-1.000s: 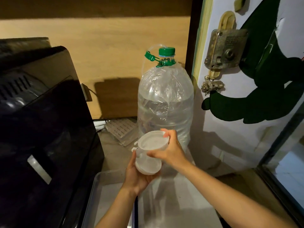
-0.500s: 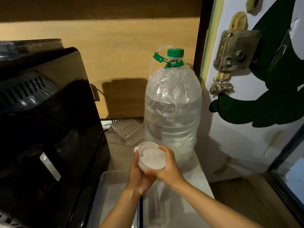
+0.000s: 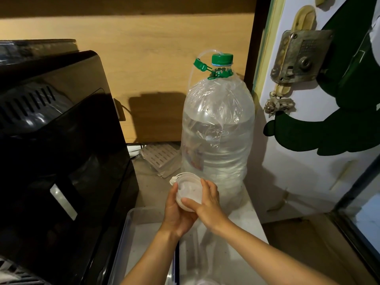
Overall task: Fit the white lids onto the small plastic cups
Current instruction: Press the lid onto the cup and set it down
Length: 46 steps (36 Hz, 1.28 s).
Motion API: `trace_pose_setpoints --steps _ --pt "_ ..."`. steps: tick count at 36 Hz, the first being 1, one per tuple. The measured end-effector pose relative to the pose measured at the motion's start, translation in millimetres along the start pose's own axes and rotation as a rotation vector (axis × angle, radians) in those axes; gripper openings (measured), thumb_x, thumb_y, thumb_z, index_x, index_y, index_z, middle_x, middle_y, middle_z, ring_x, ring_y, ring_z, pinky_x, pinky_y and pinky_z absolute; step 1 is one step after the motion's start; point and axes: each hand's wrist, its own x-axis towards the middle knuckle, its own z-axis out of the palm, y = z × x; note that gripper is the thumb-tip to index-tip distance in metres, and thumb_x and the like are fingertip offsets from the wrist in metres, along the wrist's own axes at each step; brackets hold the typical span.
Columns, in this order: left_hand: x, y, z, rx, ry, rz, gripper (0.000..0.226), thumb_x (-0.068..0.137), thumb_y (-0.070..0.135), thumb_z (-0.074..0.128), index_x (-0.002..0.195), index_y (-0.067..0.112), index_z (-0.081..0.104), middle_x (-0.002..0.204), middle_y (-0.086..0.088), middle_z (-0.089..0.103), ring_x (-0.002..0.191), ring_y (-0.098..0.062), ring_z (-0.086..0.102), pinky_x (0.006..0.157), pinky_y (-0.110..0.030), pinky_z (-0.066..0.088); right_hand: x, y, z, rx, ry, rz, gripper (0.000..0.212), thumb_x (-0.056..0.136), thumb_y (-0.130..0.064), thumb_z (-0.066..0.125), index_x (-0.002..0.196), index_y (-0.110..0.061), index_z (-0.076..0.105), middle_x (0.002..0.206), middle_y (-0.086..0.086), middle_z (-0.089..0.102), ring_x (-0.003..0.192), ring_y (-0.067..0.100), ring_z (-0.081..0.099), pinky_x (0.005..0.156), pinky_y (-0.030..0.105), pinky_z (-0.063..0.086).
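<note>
A small translucent plastic cup (image 3: 179, 202) sits in my left hand (image 3: 178, 212), held from below and from the left, in front of the big water bottle. A round white lid (image 3: 188, 187) lies on top of the cup, with a small tab sticking out at its upper left. My right hand (image 3: 207, 204) grips the lid's right edge, thumb across its near rim and fingers over its far side. Most of the cup's body is hidden by both hands.
A large clear water bottle (image 3: 218, 128) with a green cap stands just behind the hands. A black appliance (image 3: 61, 161) fills the left. Clear plastic trays (image 3: 131, 227) lie below my forearms. A white door with a metal lock (image 3: 298, 58) is at the right.
The lid, held above the cup a second ago, has come down onto the cup. Both hands have closed together around it and sunk slightly lower in view.
</note>
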Motion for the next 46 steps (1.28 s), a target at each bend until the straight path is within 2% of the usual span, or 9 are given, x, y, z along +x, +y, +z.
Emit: trace_pose_setpoints --steps 10,19,22,25,33,37,41,44,46 --pt "-2 -2 -1 0.054 -0.022 0.022 0.071 0.031 0.049 0.087 0.086 0.006 0.075 0.087 -0.011 0.074 0.083 -0.02 0.071 0.069 -0.031 0.058 5 3 5 -0.071 0.052 0.063 0.08 0.072 -0.044 0.072 0.135 -0.013 0.034 0.136 0.005 0.03 0.129 0.021 0.032 0.109 0.034 0.033" --pt "-4 -1 -12 0.147 0.056 -0.019 0.094 0.03 0.044 0.087 0.108 0.003 0.057 0.09 -0.013 0.07 0.085 -0.022 0.069 0.068 -0.033 0.057 3 1 1 -0.232 -0.079 0.125 0.097 0.052 -0.066 0.055 0.133 -0.015 0.039 0.136 0.007 0.035 0.129 0.024 0.029 0.109 0.033 0.03" --pt "-6 -3 -16 0.178 0.089 -0.014 0.092 0.028 0.047 0.086 0.106 0.007 0.058 0.089 -0.011 0.071 0.085 -0.021 0.069 0.067 -0.032 0.057 2 4 -2 -0.213 -0.148 0.132 0.083 0.067 -0.059 0.067 0.133 -0.017 0.039 0.137 0.007 0.033 0.13 0.024 0.027 0.108 0.031 0.028" --pt "-10 -2 -17 0.184 0.118 -0.016 0.094 0.026 0.047 0.086 0.106 0.007 0.059 0.089 -0.011 0.071 0.085 -0.022 0.068 0.065 -0.032 0.057 -1 7 -10 -0.122 -0.166 0.128 0.063 0.083 -0.042 0.061 0.137 -0.018 0.036 0.142 0.008 0.029 0.135 0.024 0.024 0.109 0.029 0.022" --pt "-24 -9 -24 0.139 0.183 -0.005 0.095 0.014 0.045 0.088 0.099 0.015 0.059 0.082 -0.008 0.069 0.079 -0.023 0.064 0.06 -0.03 0.057 -21 39 -20 -0.146 -0.344 0.264 0.077 0.088 -0.046 0.052 0.148 -0.017 0.015 0.156 0.01 0.011 0.143 0.025 0.017 0.115 0.036 0.021" --pt "-40 -18 -26 0.146 0.175 -0.016 0.095 0.023 0.046 0.087 0.106 0.013 0.055 0.083 -0.01 0.069 0.07 -0.022 0.07 0.057 -0.032 0.057 -34 47 -18 -0.172 -0.424 0.245 0.068 0.09 -0.049 0.046 0.146 -0.019 0.021 0.153 0.009 0.02 0.14 0.023 0.025 0.111 0.035 0.025" --pt "-52 -18 -25 0.171 0.225 -0.013 0.066 0.057 0.047 0.067 0.112 0.015 0.052 0.094 -0.012 0.063 0.077 -0.025 0.068 0.061 -0.033 0.058 -43 50 -16 -0.126 -0.455 0.181 0.053 0.095 -0.04 0.041 0.141 -0.019 0.029 0.147 0.007 0.03 0.135 0.02 0.032 0.109 0.032 0.028" --pt "-56 -19 -24 0.193 0.238 0.0 0.089 0.032 0.05 0.084 0.108 0.015 0.056 0.095 -0.012 0.065 0.093 -0.03 0.059 0.08 -0.046 0.05 -45 51 -14 -0.064 -0.447 0.18 0.045 0.097 -0.037 0.037 0.137 -0.016 0.037 0.143 0.007 0.039 0.131 0.019 0.038 0.11 0.035 0.03" --pt "-62 -20 -25 0.19 0.236 0.004 0.092 0.023 0.051 0.086 0.104 0.017 0.059 0.092 -0.01 0.068 0.092 -0.029 0.059 0.081 -0.048 0.048 -49 53 -14 -0.013 -0.453 0.186 0.044 0.098 -0.034 0.036 0.136 -0.014 0.039 0.144 0.005 0.041 0.132 0.018 0.038 0.111 0.036 0.03"
